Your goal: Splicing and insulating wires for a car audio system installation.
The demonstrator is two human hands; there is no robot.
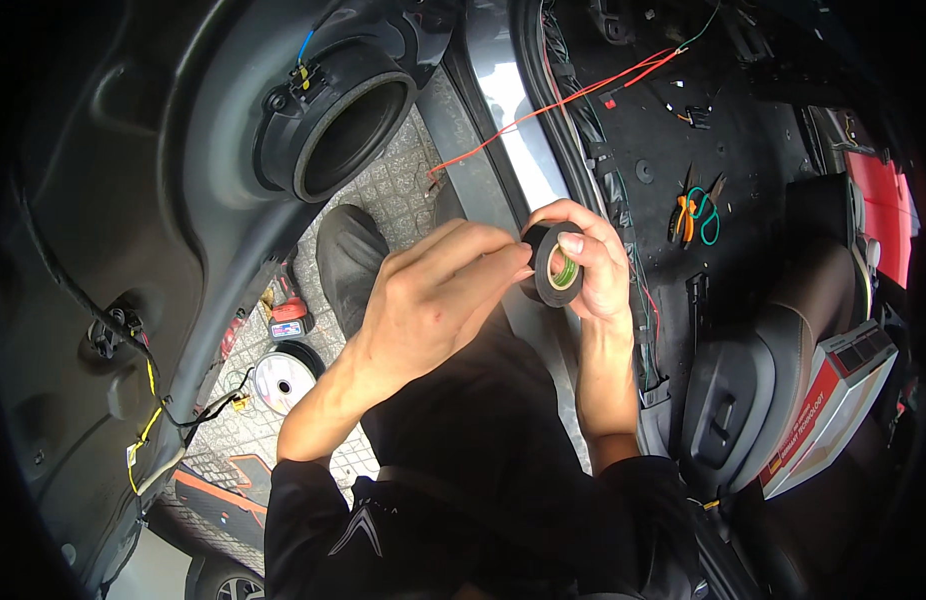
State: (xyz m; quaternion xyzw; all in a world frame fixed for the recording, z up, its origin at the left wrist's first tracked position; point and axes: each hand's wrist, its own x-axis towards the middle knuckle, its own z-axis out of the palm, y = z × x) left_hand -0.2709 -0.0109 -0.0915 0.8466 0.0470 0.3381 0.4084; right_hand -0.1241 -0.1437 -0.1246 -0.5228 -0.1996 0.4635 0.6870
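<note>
Left hand (433,285) is bending inward, fingers bunched, tips touching the near edge of the roll of black tape (546,287); its thumb is mostly hiding, so can't tell if it's pinching the tape end. Right hand (605,268) is gripping the roll, thumb resting over the green-lined core, other fingers curling behind and partly out of sight. Roll is sitting between both hands, above the lap, tilted. Beyond it, a red wire (603,87) is crossing the door sill. Orange-handled pliers (684,220) and teal scissors (705,215) are lying together at right, overlapping. Left forearm is partly covering the white spool (285,385). Lens rim is cutting off the wheel (240,588), lower left.
</note>
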